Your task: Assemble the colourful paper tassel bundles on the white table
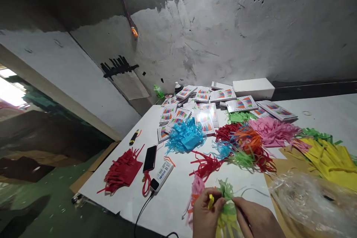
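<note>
1. The light green fringed paper tassel is to the right of the black rectangular phone and nearer the person, held just above the white surface. Yellow-green paper fringe hangs below it, on the same side of the phone.
2. Tearing looks the likeliest trouble: the paper appears thin, and a hard pull between the two hands could split a strip.
3. Tangling is another risk. The pink fringed paper tassel and the red fringed paper tassel, both right of the phone, lie close to the work, and loose strips could snag if the hands shift.
4. The left hand, right of the phone and nearer the person, is upright with its fingers curled; thumb and forefinger close on the green tassel, and a small bright yellow paper piece shows between the fingers.
5. The right hand, farther right of the phone, reaches in leftward, back uppermost. Its thumb and forefinger appear pinched at the tassel's edge; whether they also grip a thread, I cannot tell.
</note>
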The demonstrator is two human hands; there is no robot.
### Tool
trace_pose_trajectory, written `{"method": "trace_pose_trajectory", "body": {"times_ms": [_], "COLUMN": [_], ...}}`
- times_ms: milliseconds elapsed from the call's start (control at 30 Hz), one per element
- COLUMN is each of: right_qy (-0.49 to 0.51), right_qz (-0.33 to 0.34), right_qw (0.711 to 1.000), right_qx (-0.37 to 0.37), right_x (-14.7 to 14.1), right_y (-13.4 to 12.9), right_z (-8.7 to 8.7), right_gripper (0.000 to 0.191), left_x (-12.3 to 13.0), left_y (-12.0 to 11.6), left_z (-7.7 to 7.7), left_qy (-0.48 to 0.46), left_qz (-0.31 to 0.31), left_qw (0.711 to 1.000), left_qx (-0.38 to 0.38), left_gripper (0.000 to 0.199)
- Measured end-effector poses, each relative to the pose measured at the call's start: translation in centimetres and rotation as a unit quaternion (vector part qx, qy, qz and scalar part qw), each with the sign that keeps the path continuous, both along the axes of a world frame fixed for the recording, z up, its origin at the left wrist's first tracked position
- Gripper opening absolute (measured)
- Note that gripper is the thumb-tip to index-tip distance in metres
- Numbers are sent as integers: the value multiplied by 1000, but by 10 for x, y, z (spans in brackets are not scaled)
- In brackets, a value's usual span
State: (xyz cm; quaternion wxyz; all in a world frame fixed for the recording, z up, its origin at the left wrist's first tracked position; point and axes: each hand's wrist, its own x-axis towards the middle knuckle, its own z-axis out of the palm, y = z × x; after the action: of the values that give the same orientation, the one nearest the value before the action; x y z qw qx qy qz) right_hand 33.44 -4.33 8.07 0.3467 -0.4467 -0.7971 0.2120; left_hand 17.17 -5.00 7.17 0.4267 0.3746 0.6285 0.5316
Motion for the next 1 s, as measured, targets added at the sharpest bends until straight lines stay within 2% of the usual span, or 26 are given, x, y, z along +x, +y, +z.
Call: {"method": "trace_pose_trajectory", "body": {"times_ms": [133,267,333,400,467,500,567,667,833,933,1000], "right_qy": [-11,86,158,232,288,302,299,248,133,54,-1], "right_qz": [19,-8,-1,18,33,32,16,6,-2,-14,-33], "right_qw": [998,991,968,925,886,877,884,922,976,990,994], "right_qx": [-51,-102,-195,-301,-362,-372,-360,-299,-174,-130,-102], "right_x": [2,1,-1,-2,-2,-2,-1,-1,-4,12,37], "right_y": [2,5,6,8,9,9,9,7,8,19,33], "right_z": [5,2,-4,-10,-13,-14,-14,-15,-16,-16,-17], "right_gripper": [22,19,21,30,34,32,29,23,21,20,20], "left_x": [1,-1,-1,1,4,5,7,9,10,-4,-23], "left_y": [-2,0,0,-2,-4,-4,-4,0,12,25,37], "left_z": [-1,0,-1,-1,-2,-2,-3,-5,-13,-10,-4], "left_qy": [109,140,138,130,124,117,85,23,-37,-118,-177], "left_qz": [-27,-103,-119,-106,-97,-98,-95,-71,-76,-53,-1], "left_qw": [988,976,974,976,978,979,985,994,995,992,984], "left_qx": [106,132,132,136,137,135,115,74,45,6,8], "left_gripper": [17,10,9,11,13,14,19,32,37,39,40]}}
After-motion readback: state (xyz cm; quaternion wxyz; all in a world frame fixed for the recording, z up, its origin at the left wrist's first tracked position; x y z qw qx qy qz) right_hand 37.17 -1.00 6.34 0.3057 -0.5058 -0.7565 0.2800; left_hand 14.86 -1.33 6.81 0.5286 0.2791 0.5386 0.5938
